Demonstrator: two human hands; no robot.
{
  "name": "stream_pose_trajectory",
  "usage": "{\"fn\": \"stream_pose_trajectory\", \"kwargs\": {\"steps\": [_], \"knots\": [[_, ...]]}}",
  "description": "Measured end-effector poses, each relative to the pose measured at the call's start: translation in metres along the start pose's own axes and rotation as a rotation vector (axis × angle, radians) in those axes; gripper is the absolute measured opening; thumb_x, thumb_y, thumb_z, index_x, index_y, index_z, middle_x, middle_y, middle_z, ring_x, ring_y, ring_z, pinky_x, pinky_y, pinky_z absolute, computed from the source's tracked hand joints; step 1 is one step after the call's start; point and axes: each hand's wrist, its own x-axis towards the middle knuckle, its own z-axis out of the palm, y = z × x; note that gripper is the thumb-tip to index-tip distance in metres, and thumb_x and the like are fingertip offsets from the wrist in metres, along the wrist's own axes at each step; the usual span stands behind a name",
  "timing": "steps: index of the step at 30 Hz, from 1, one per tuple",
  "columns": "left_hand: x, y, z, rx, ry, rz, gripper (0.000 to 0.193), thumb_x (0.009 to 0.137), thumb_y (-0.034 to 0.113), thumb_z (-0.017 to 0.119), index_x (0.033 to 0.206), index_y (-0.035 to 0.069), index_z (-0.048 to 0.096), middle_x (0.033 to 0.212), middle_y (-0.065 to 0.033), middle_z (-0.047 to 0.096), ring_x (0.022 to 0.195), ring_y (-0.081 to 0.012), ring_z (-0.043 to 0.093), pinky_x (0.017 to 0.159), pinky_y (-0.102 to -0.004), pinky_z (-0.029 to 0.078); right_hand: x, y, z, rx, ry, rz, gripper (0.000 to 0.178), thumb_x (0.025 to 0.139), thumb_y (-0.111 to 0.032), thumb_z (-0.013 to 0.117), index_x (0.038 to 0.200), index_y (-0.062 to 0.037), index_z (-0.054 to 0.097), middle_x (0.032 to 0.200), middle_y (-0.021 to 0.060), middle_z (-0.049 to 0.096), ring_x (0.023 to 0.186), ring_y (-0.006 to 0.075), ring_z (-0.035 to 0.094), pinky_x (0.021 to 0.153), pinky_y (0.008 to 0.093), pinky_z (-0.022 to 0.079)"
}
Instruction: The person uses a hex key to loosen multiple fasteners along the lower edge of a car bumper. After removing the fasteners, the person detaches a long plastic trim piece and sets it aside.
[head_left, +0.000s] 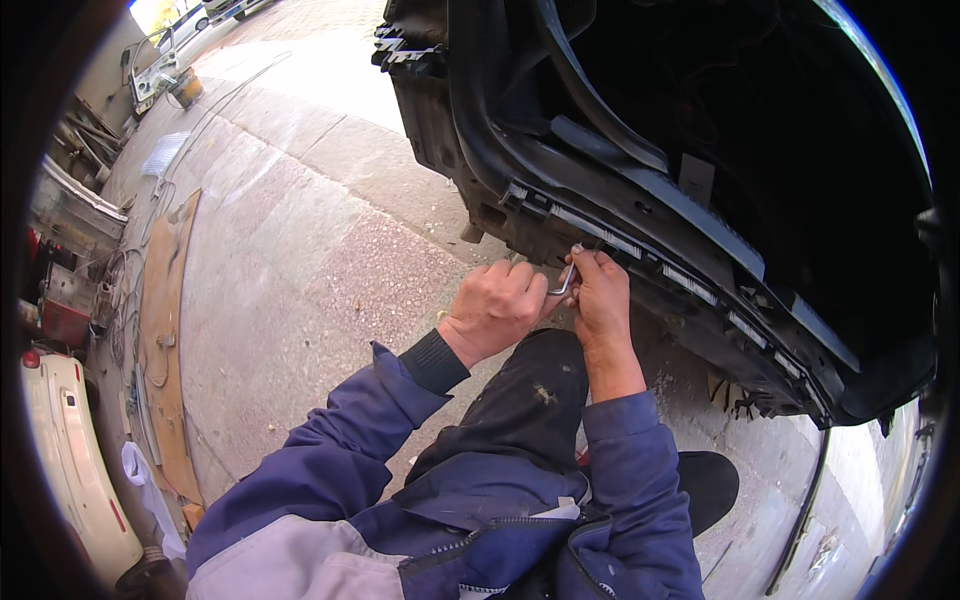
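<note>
My left hand (500,303) is closed in a fist around one end of a thin, bent metal rod (569,279), a cranked hand tool by its shape. Beside it, my right hand (601,293) has its fingers bent and pressed together at the rod's upper end. That tip lies against the lower edge of a black vehicle body part (640,207), and the fingers hide what it touches. Along this edge runs a channel with several pale strips (690,284). Both forearms are in blue sleeves, above my dark trouser leg.
A long brown board (165,340) lies on the stone-paved floor at the left, with cables and a cream bumper (80,450) near it. Farther back stand a bucket (187,88) and a vehicle door (153,68). A dark strip (803,520) lies at the lower right.
</note>
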Motion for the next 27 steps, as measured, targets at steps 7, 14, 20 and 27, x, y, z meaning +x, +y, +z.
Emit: {"fn": "stream_pose_trajectory", "kwargs": {"steps": [7, 14, 20, 27], "knots": [[0.006, -0.003, 0.006, 0.013, -0.027, 0.144, 0.032, 0.092, 0.032, 0.078, 0.072, 0.012, 0.062, 0.072, -0.0043, 0.06, 0.067, -0.0235, 0.066, 0.058, -0.0381, 0.052, 0.001, 0.001, 0.0, -0.009, 0.013, 0.001, 0.022, 0.105, -0.022, 0.07, 0.093, -0.0035, 0.069, 0.07, 0.0027, 0.065, 0.052, 0.0083, 0.053, 0.047, 0.0243, 0.039], [-0.005, 0.032, 0.026, -0.349, -0.023, -0.293, 0.037, 0.105, 0.029, 0.067, 0.075, 0.006, 0.065, 0.071, -0.0156, 0.067, 0.066, -0.035, 0.07, 0.061, -0.0458, 0.055, 0.001, 0.001, 0.0, 0.001, 0.025, -0.021, 0.021, 0.104, -0.019, 0.073, 0.091, -0.0025, 0.069, 0.07, 0.0026, 0.065, 0.053, 0.0084, 0.055, 0.049, 0.024, 0.039], [0.008, 0.082, 0.035, -0.93, 0.116, -0.815, 0.058, 0.119, 0.036, 0.042, 0.084, -0.002, 0.068, 0.072, -0.0172, 0.071, 0.067, -0.0369, 0.071, 0.063, -0.049, 0.053, 0.008, -0.009, -0.011, 0.024, -0.038, 0.075, 0.024, 0.103, -0.022, 0.078, 0.094, -0.0004, 0.071, 0.075, 0.0034, 0.068, 0.058, 0.0088, 0.057, 0.052, 0.024, 0.042], [0.027, 0.093, 0.018, -1.841, 0.176, -1.455, 0.062, 0.119, 0.045, 0.042, 0.081, 0.005, 0.069, 0.058, 0.0004, 0.05, 0.049, -0.0094, 0.042, 0.048, -0.0286, 0.034, 0.011, -0.006, -0.019, 0.192, -0.214, 0.208, 0.03, 0.107, -0.026, 0.074, 0.107, 0.0044, 0.074, 0.074, 0.0023, 0.067, 0.055, 0.0076, 0.054, 0.051, 0.0213, 0.04]]}}
